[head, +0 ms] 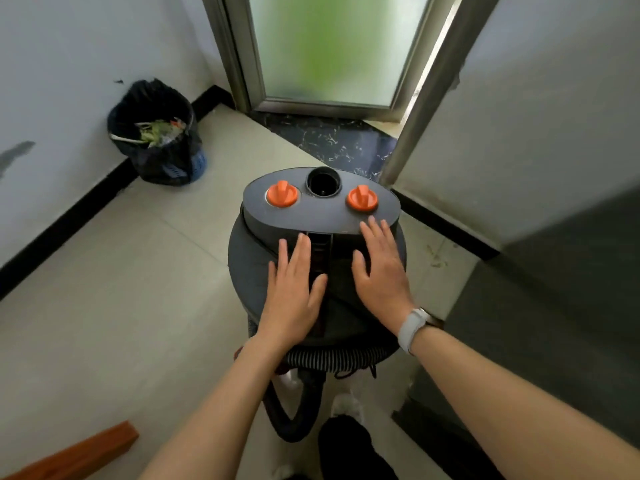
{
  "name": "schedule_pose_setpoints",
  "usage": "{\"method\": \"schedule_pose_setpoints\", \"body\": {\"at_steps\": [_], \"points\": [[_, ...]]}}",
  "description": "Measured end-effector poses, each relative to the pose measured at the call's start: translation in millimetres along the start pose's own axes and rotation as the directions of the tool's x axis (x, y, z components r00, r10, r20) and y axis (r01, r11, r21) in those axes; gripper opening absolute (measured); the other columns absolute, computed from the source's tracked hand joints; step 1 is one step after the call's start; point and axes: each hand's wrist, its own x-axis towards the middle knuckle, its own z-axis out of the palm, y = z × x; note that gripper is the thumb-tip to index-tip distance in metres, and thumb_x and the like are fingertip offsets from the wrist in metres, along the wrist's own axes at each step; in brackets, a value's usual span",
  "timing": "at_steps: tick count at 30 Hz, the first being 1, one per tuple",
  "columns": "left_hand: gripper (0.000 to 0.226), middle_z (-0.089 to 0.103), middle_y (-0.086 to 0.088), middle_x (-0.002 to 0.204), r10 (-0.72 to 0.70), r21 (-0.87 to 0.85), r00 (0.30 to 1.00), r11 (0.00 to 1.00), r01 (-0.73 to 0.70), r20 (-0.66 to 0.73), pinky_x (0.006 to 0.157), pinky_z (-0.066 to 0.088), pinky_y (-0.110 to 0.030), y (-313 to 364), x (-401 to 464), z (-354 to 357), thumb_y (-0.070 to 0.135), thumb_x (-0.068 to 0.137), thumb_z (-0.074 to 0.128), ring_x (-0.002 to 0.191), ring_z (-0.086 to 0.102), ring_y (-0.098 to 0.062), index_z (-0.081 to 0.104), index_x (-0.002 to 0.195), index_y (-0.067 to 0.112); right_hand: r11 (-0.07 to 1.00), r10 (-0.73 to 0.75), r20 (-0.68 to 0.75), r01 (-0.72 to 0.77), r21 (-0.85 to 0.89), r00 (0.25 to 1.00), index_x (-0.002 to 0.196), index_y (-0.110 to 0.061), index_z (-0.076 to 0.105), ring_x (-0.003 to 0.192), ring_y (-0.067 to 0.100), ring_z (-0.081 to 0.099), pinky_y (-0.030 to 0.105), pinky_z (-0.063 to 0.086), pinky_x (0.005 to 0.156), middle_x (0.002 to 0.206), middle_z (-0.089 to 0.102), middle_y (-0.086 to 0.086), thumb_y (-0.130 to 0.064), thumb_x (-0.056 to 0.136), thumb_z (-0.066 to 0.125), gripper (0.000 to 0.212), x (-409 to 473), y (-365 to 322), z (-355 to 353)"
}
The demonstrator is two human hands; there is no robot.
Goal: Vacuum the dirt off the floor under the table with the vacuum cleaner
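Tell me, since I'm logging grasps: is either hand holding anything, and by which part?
Nothing is gripped. The left hand and right hand lie flat, fingers straight, on the vacuum cleaner top, beside its handle slot.

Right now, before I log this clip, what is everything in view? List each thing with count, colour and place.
vacuum cleaner: 1, dark grey canister, centre of the floor, in front of the person
knobs: 2, orange, on the vacuum's top, either side of a round black port
hose: 1, black, looping down at the near side of the vacuum
trash bin: 1, black bag over a blue basket, holding rubbish, in the left corner by the wall
door: 1, frosted glass in a metal frame, straight ahead
wooden piece: 1, reddish brown, bottom left edge
wristband: 1, white, on the right wrist
left hand: flat on the vacuum's top
right hand: flat on the vacuum's top
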Motion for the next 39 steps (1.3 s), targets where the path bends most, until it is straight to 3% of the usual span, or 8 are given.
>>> {"method": "schedule_pose_setpoints", "body": {"at_steps": [3, 5, 9, 12, 14, 19, 33, 39], "points": [[0.065, 0.003, 0.002, 0.159, -0.087, -0.025, 0.986, 0.996, 0.085, -0.141, 0.117, -0.005, -0.036, -13, 28, -29, 0.04, 0.093, 0.03, 0.142, -0.015, -0.01, 0.017, 0.151, 0.015, 0.998, 0.057, -0.197, -0.054, 0.02, 0.979, 0.124, -0.007, 0.053, 0.121, 0.025, 0.048, 0.048, 0.041, 0.101, 0.127, 0.053, 0.01, -0.04, 0.087, 0.044, 0.05, 2, -21, 10], [0.064, 0.0, -0.004, 0.16, -0.176, -0.063, 0.965, 0.984, 0.167, -0.194, 0.118, -0.002, -0.039, -25, 55, -47, 0.037, 0.098, 0.039, 0.146, -0.011, -0.019, 0.013, 0.151, 0.014, 0.986, 0.157, -0.156, -0.162, -0.022, 0.975, 0.116, -0.01, 0.054, 0.107, 0.024, 0.052, 0.046, 0.04, 0.093, 0.111, 0.056, 0.004, -0.054, 0.082, 0.045, 0.056, 10, -37, 21], [0.079, -0.007, -0.01, 0.16, -0.351, -0.209, 0.932, 0.922, 0.327, -0.087, 0.12, 0.0, -0.037, -41, 115, -74, 0.042, 0.097, 0.044, 0.147, -0.006, -0.019, -0.002, 0.152, 0.01, 0.941, 0.33, 0.031, -0.326, -0.086, 0.944, 0.135, -0.009, 0.038, 0.119, 0.024, 0.048, 0.038, 0.029, 0.101, 0.125, 0.054, 0.005, -0.054, 0.088, 0.051, 0.067, 45, -55, 40], [0.086, 0.026, -0.009, 0.153, -0.263, -0.264, 0.965, 0.931, 0.252, -0.003, 0.117, 0.021, -0.047, -52, 147, -81, 0.061, 0.083, 0.048, 0.141, 0.025, -0.023, 0.014, 0.148, 0.015, 0.913, 0.407, 0.051, -0.406, -0.024, 0.912, 0.141, -0.005, 0.028, 0.114, 0.03, 0.055, 0.038, 0.041, 0.094, 0.127, 0.057, 0.013, -0.042, 0.094, 0.048, 0.064, 69, -62, 48], [0.091, 0.033, -0.007, 0.147, -0.244, -0.242, 0.97, 0.941, 0.235, -0.009, 0.113, 0.026, -0.049, -55, 161, -80, 0.067, 0.076, 0.043, 0.136, 0.033, -0.024, 0.017, 0.146, 0.015, 0.885, 0.452, 0.03, -0.452, 0.11, 0.892, 0.142, -0.005, 0.028, 0.114, 0.032, 0.056, 0.04, 0.046, 0.091, 0.128, 0.056, 0.015, -0.035, 0.093, 0.052, 0.062, 79, -67, 51], [0.092, 0.02, -0.009, 0.155, -0.217, -0.179, 0.976, 0.96, 0.217, 0.022, 0.114, 0.019, -0.051, -47, 188, -78, 0.058, 0.079, 0.039, 0.142, 0.022, -0.027, 0.006, 0.15, 0.008, 0.798, 0.541, 0.002, -0.515, 0.312, 0.841, 0.136, -0.007, 0.037, 0.111, 0.031, 0.057, 0.036, 0.047, 0.088, 0.122, 0.06, 0.014, -0.03, 0.09, 0.059, 0.056, 96, -65, 47], [0.077, 0.0, -0.008, 0.159, -0.154, -0.116, 0.969, 0.977, 0.178, 0.192, 0.117, 0.002, -0.045, 50, 210, 14, 0.035, 0.097, 0.043, 0.146, 0.002, -0.027, -0.007, 0.149, 0.008, 0.69, 0.712, -0.084, -0.672, 0.269, 0.697, 0.141, -0.004, 0.032, 0.117, 0.039, 0.052, 0.044, 0.043, 0.093, 0.131, 0.053, 0.021, -0.03, 0.091, 0.058, 0.062, 77, 19, -32], [0.077, -0.003, -0.008, 0.159, -0.107, -0.088, 0.956, 0.987, 0.136, 0.275, 0.118, -0.001, -0.047, 99, 221, 56, 0.039, 0.098, 0.039, 0.147, 0.0, -0.027, -0.013, 0.149, 0.01, 0.683, 0.724, -0.117, -0.681, 0.264, 0.68, 0.145, -0.004, 0.027, 0.126, 0.035, 0.047, 0.036, 0.038, 0.099, 0.143, 0.043, 0.017, -0.031, 0.094, 0.054, 0.065, 71, 61, -70]]}}
